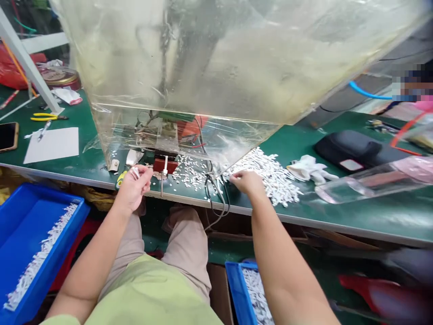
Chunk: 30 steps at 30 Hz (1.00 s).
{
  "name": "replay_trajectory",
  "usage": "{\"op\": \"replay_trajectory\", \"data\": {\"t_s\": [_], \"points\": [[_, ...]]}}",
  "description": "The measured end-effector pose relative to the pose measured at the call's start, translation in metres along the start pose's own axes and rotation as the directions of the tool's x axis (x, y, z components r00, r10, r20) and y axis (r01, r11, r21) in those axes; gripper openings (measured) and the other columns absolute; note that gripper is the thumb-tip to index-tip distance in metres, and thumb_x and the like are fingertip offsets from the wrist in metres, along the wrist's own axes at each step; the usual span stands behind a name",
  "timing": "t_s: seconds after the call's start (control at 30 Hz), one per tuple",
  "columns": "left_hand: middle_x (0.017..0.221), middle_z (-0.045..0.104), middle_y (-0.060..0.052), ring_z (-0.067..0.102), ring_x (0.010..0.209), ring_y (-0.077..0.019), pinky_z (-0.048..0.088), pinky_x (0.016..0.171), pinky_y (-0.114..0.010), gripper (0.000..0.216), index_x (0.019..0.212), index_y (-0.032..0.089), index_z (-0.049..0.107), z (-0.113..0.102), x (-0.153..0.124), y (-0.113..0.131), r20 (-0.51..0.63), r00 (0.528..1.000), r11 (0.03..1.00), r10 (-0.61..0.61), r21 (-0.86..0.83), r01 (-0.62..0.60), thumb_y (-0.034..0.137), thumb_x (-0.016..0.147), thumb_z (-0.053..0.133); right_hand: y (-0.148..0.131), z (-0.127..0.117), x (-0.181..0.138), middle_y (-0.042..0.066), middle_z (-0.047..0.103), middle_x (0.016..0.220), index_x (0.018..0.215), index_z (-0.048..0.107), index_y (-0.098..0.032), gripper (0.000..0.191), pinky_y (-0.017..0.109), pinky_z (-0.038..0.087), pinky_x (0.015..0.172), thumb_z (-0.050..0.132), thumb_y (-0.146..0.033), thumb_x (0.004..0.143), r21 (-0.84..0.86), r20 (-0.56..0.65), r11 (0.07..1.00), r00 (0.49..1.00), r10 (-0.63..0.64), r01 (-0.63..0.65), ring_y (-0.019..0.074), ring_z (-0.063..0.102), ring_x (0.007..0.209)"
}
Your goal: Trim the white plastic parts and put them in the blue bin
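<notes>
My left hand (133, 186) is at the front edge of the green bench (355, 212), fingers pinched on a small white part (135, 172). Just ahead of it stand a red fixture (165, 164) with a metal pin and a small press behind a clear plastic sheet (216, 63). My right hand (246, 180) rests at the near edge of a heap of small white parts (270, 174), fingers curled and pinching into the heap. What it holds is too small to make out. Black cables (216, 198) hang off the bench edge between my hands.
Blue bins with white parts sit below, one at the left (37, 243), one by my right knee (243, 289). On the bench lie a white glove (309, 169), a black case (352, 149), a clear tube (372, 180), paper (52, 144), yellow pliers (45, 117) and a phone (7, 136).
</notes>
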<state>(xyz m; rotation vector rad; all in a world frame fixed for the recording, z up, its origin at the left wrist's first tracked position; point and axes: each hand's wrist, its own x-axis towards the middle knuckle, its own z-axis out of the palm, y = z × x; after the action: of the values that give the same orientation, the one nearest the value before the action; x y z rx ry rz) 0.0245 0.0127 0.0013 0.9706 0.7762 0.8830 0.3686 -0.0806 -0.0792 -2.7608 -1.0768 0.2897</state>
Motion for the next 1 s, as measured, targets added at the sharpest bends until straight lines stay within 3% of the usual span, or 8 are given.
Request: {"op": "replay_trajectory", "data": {"t_s": [0.23,0.3,0.43,0.5,0.6,0.7,0.83,1.0], "points": [[0.057,0.052,0.003,0.04,0.049,-0.0054,0.029,0.047,-0.021,0.034,0.066,0.015,0.058,0.006,0.031,-0.034,-0.005,0.998,0.922,0.061,0.384,-0.054,0.048,0.068,0.067,0.005,-0.038,-0.033,0.004,0.058,0.059,0.074,0.067,-0.019,0.023,0.033,0.039,0.06,0.064,-0.04,0.066,0.528,-0.168,0.846,0.967,0.192,-0.076,0.0188,0.052,0.058],[0.055,0.053,0.003,0.039,0.046,-0.0051,0.029,0.047,-0.021,0.034,0.063,0.015,0.056,0.013,0.04,-0.041,0.006,1.0,0.926,-0.002,0.378,0.0,0.046,0.07,0.065,0.002,-0.051,-0.045,0.002,0.055,0.058,0.07,0.065,-0.019,0.021,0.033,0.038,0.058,0.068,-0.038,0.059,0.71,-0.213,0.703,0.94,0.266,-0.038,0.0161,0.048,0.054],[0.049,0.05,0.003,0.036,0.04,-0.0032,0.025,0.043,-0.02,0.027,0.059,0.015,0.052,0.025,0.04,-0.034,-0.007,0.997,0.957,-0.077,0.279,0.076,0.035,0.072,0.066,-0.003,-0.073,-0.07,0.004,0.06,0.065,0.054,0.053,-0.021,0.024,0.032,0.045,0.06,0.071,-0.026,0.038,0.952,-0.222,0.268,0.935,0.276,0.147,0.0162,0.057,0.06],[0.048,0.049,0.003,0.034,0.038,-0.0022,0.023,0.042,-0.02,0.028,0.057,0.014,0.051,0.027,0.029,-0.022,0.09,0.99,0.973,-0.109,0.215,0.088,0.031,0.068,0.069,-0.006,-0.081,-0.085,0.006,0.062,0.064,0.051,0.051,-0.021,0.025,0.032,0.046,0.057,0.071,-0.024,0.036,0.968,-0.214,0.177,0.953,0.215,0.177,0.0177,0.059,0.06],[0.052,0.053,0.001,0.037,0.041,-0.0018,0.023,0.043,-0.019,0.029,0.061,0.013,0.053,0.03,0.005,-0.006,0.269,0.951,0.987,-0.155,0.094,0.134,0.033,0.064,0.073,-0.022,-0.083,-0.108,0.003,0.059,0.057,0.054,0.055,-0.021,0.025,0.029,0.044,0.047,0.075,-0.028,0.041,0.96,-0.199,0.22,0.974,0.105,0.173,0.0135,0.052,0.047],[0.059,0.058,0.001,0.043,0.044,-0.0034,0.027,0.044,-0.018,0.03,0.078,0.015,0.054,0.035,-0.013,0.0,0.309,0.937,0.977,-0.166,-0.076,0.198,0.033,0.063,0.073,-0.055,-0.071,-0.128,0.001,0.057,0.054,0.062,0.06,-0.02,0.027,0.026,0.044,0.047,0.078,-0.035,0.048,0.941,-0.139,0.29,0.982,-0.129,0.171,0.0126,0.052,0.047],[0.056,0.054,0.005,0.037,0.041,-0.0022,0.021,0.041,-0.017,0.039,0.09,0.017,0.054,0.044,-0.02,-0.005,0.328,0.925,0.97,-0.194,-0.079,0.231,0.035,0.063,0.075,-0.101,-0.05,-0.144,0.003,0.062,0.063,0.071,0.065,-0.019,0.031,0.025,0.045,0.05,0.074,-0.046,0.061,0.913,-0.03,0.354,0.902,-0.432,0.2,0.0131,0.054,0.053],[0.053,0.046,0.006,0.035,0.042,-0.0017,0.022,0.04,-0.018,0.035,0.074,0.013,0.056,0.041,-0.019,-0.012,0.267,0.963,0.999,-0.039,0.017,0.036,0.04,0.063,0.076,-0.127,-0.04,-0.152,0.003,0.063,0.067,0.076,0.066,-0.018,0.033,0.025,0.043,0.053,0.065,-0.051,0.072,0.885,-0.027,0.358,0.801,-0.598,0.298,0.0128,0.054,0.056]]}}
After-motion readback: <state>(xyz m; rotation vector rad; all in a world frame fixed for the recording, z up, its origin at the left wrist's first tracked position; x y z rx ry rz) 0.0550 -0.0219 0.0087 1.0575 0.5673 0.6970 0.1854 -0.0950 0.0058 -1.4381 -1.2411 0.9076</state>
